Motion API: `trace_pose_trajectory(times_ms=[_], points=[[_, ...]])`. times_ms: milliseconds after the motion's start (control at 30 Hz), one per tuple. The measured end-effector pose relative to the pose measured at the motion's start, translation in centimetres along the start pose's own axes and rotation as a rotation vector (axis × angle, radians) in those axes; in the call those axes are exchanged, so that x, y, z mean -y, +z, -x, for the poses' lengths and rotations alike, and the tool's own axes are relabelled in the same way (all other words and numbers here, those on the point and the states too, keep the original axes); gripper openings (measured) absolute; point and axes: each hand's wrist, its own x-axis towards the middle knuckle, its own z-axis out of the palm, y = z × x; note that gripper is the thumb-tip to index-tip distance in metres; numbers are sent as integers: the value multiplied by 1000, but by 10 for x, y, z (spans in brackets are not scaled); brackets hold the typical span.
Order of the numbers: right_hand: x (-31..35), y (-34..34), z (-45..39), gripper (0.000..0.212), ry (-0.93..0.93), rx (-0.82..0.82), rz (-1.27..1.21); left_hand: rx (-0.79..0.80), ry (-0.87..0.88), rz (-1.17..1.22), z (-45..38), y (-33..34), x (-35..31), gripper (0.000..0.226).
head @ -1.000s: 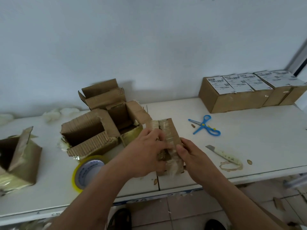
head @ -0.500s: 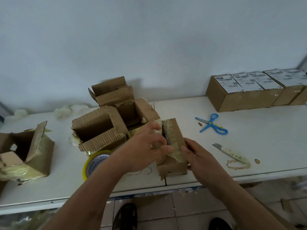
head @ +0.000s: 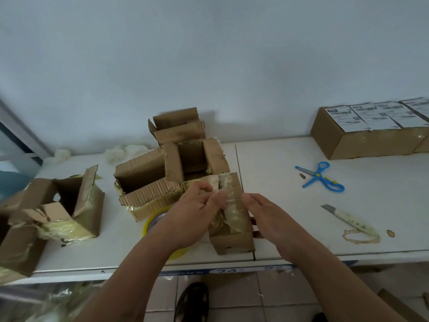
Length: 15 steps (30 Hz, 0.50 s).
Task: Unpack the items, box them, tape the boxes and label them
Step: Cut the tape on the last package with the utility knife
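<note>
A small cardboard box point(head: 232, 219), wrapped in clear tape with a slit along its top, stands on the white table point(head: 290, 205) near the front edge. My left hand point(head: 195, 214) lies over its left half, thumb and fingers pinching the taped flap at the slit. My right hand point(head: 262, 217) grips the box's right side, thumb on top and fingertips round the lower right side. A yellow tape roll point(head: 155, 223) lies partly hidden under my left forearm.
Opened empty boxes point(head: 148, 180) stand behind the small box, with torn ones point(head: 69, 205) at the left. Blue scissors point(head: 320, 176) and a box cutter point(head: 348, 218) lie to the right. Labelled sealed boxes point(head: 362, 131) line the back right wall.
My left thumb and fingers have shifted up to the slit on the box top. My right hand has slid further onto the box's right side. The camera has turned left.
</note>
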Motion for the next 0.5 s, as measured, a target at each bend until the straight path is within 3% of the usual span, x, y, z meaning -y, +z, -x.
trace_pose_trajectory(times_ms=[100,233,367,500], points=[[-1,8,-6,32,-18,10,41,-144,-36,-33,-1,5,3,47],[2,13,-9,21,-29,1,8,-290,-103,-7,-1,10,11,29],[6,12,-9,20,-10,19,-5,-424,-163,69,2,12,15,33],[10,8,-7,15,4,56,5,-454,-196,107,0,6,18,44]])
